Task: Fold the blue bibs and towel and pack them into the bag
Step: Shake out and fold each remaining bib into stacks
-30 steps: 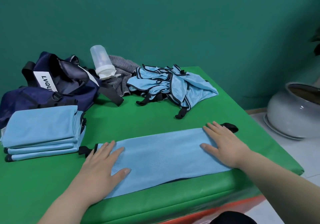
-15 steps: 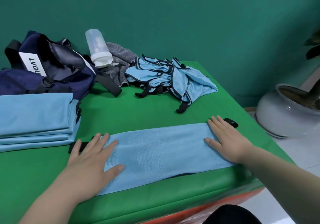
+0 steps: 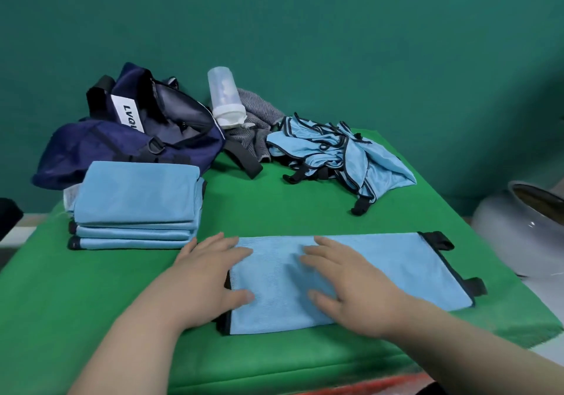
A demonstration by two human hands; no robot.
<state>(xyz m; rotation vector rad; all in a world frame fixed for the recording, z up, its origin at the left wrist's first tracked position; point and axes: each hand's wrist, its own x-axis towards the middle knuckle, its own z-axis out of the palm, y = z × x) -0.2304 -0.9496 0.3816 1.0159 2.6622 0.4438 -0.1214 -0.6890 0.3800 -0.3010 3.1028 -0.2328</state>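
Head view: pressing down with both grips spread flat and fingers straight, pinching nothing. Resting the left grip (image 3: 210,275) on the left end of the long folded bib (image 3: 390,269), with the thumb on the cloth and the fingers reaching past its black-edged short side onto the green table (image 3: 274,205). Laying the right grip (image 3: 345,284) palm-down around the middle of the same band, just beside the left one. Leaving the band's right end bare, with two black strap tabs poking out beyond it.

Smoothing, by the look of it, partway through folding this bib: already narrowed to a band, not yet shortened. Calling next, probably, for pinning the middle, bringing the right end over onto the left with edges matched, then moving the packet onto the stack of folded bibs (image 3: 137,205) just beyond the left grip. Leaving for later a loose heap of unfolded bibs (image 3: 341,153), a grey striped cloth (image 3: 256,126), likely the towel, beside a tipped bottle (image 3: 224,95), and the open navy bag (image 3: 131,138) behind the stack.

Differing from half a second ago: having slid the right grip inward from the band's right end to its middle, while keeping the left grip at the left end.
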